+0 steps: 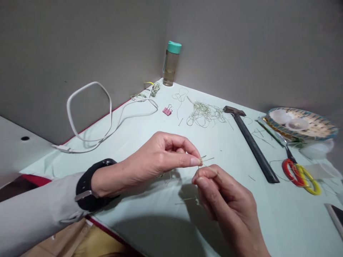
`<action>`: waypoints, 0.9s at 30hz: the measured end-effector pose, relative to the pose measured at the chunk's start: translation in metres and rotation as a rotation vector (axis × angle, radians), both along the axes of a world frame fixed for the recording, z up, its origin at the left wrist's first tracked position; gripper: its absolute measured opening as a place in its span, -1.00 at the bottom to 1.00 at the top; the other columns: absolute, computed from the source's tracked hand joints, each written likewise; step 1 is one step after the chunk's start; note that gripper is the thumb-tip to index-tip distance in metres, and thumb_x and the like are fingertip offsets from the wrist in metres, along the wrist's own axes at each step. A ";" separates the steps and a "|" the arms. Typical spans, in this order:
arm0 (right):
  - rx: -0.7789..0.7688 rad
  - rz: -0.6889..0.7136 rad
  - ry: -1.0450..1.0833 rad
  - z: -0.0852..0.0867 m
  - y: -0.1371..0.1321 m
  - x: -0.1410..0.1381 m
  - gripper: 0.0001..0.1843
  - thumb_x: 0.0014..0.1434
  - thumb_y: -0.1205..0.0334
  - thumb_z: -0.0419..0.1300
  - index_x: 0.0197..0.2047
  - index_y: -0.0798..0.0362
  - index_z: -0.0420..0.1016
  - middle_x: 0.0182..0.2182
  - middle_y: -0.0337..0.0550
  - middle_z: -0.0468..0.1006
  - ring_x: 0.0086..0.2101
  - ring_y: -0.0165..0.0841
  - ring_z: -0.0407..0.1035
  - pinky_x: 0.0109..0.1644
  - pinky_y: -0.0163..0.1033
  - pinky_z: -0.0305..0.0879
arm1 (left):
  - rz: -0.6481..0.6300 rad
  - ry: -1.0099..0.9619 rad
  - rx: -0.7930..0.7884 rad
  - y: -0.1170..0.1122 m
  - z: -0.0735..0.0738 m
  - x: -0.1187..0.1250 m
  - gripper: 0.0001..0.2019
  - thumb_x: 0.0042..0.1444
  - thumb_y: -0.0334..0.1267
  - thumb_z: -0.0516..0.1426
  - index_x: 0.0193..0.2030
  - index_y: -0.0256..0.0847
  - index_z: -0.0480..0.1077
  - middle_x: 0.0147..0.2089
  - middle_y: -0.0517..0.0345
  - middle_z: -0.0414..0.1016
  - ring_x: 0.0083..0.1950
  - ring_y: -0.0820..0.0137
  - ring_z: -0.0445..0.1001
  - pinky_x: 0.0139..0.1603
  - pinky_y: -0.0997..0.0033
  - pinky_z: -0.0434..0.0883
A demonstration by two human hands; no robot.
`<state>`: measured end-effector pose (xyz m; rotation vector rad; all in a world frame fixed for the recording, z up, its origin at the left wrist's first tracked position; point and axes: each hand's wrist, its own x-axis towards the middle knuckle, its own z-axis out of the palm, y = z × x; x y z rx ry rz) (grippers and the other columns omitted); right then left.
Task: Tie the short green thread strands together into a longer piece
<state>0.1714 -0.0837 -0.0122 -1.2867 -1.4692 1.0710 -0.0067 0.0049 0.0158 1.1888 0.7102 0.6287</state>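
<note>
My left hand (155, 160), with a black watch on its wrist, pinches thin pale green thread (207, 165) between thumb and forefinger above the light table. My right hand (225, 200) comes up from the lower right, and its curled fingers pinch the same short strands just below the left fingertips. The thread ends stick out a little between the two hands. A few loose strands (186, 200) lie on the table under the hands.
A tangle of green thread (205, 114) lies further back, with a pink binder clip (167, 111), a white cable (107, 110) and a teal-capped bottle (172, 64). To the right are a hammer (252, 142), scissors with red and yellow handles (300, 173) and a woven tray (302, 123).
</note>
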 end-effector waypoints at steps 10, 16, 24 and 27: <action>0.025 -0.054 -0.195 0.000 0.003 -0.007 -0.65 0.33 0.14 0.13 -0.48 0.07 0.40 -0.65 -0.33 0.18 -0.61 -0.56 0.00 -0.58 -0.45 -0.06 | 0.035 -0.052 -0.212 -0.003 -0.006 0.007 -0.80 0.02 -0.25 0.41 -0.39 -0.31 0.52 -0.56 0.30 0.28 -0.57 0.63 0.03 -0.53 0.48 -0.09; 0.158 -0.021 -0.363 -0.006 -0.001 -0.010 -0.66 0.40 0.23 0.07 -0.44 0.07 0.38 -0.62 -0.34 0.30 -0.60 -0.56 0.11 -0.53 -0.50 0.10 | 0.077 -0.038 -0.201 -0.005 -0.010 0.009 -0.80 0.01 -0.27 0.41 -0.43 -0.31 0.51 -0.57 0.30 0.30 -0.57 0.63 0.07 -0.53 0.49 -0.05; 0.396 -0.084 -0.489 -0.013 0.003 -0.011 -0.73 0.39 0.36 0.07 -0.39 0.07 0.36 -0.63 -0.40 0.21 -0.64 -0.60 0.05 -0.56 -0.49 0.05 | 0.042 -0.035 -0.188 0.003 -0.010 0.009 -0.77 -0.06 -0.26 0.45 -0.41 -0.30 0.52 -0.59 0.34 0.22 -0.54 0.61 0.04 -0.52 0.48 -0.06; 0.417 -0.077 -0.491 -0.017 0.004 -0.007 -0.77 0.41 0.35 0.06 -0.33 0.07 0.38 -0.60 -0.40 0.20 -0.63 -0.59 0.04 -0.54 -0.46 0.04 | 0.032 -0.064 -0.216 0.004 -0.012 0.008 -0.75 -0.06 -0.24 0.45 -0.40 -0.30 0.50 -0.53 0.30 0.25 -0.53 0.62 0.02 -0.52 0.49 -0.09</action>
